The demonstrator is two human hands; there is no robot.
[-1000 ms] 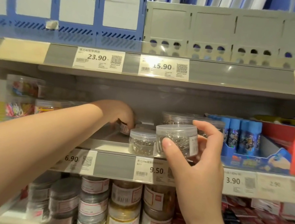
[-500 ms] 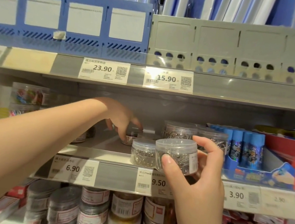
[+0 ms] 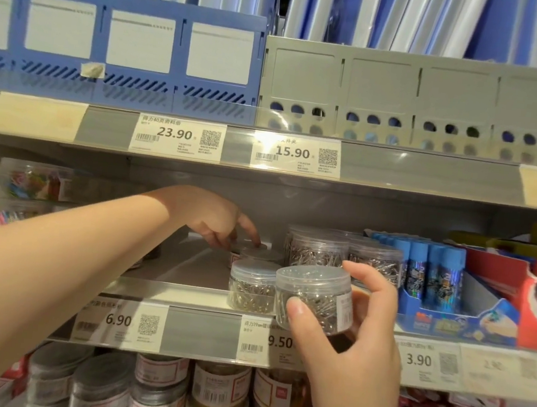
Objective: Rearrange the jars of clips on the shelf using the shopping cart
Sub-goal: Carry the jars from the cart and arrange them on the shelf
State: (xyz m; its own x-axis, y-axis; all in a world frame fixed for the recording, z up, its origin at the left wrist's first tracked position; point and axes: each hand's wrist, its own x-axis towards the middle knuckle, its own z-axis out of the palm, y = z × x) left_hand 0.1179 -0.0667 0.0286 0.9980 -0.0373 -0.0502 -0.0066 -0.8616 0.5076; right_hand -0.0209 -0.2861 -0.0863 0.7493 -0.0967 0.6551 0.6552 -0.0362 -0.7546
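- The middle shelf [image 3: 192,270] carries the jars of clips. Bare shelf floor lies to the left of the jar row, and glue sticks [image 3: 426,275] stand to the right.
- The left grip [image 3: 213,222] reaches deep into the shelf, fingers pointing down onto a small back jar [image 3: 256,254]. The view there is dim, so I cannot tell whether it pinches that jar or only touches its lid.
- The right grip [image 3: 357,334] is clamped on the held jar [image 3: 313,297], with the thumb across the front wall and the fingers round the far side.
- The held jar is upright with its lid on top and its axis vertical. It hangs at the shelf's front lip, in front of the tall jars [image 3: 317,250].
- The front jar [image 3: 250,290] stands on the shelf just to the left of the held jar. They are touching or nearly so.
- Judged from this, a place for the held jar would lie forward and slightly down from the right grip. That hand is far nearer than the left, and the front jar crowds the left side.
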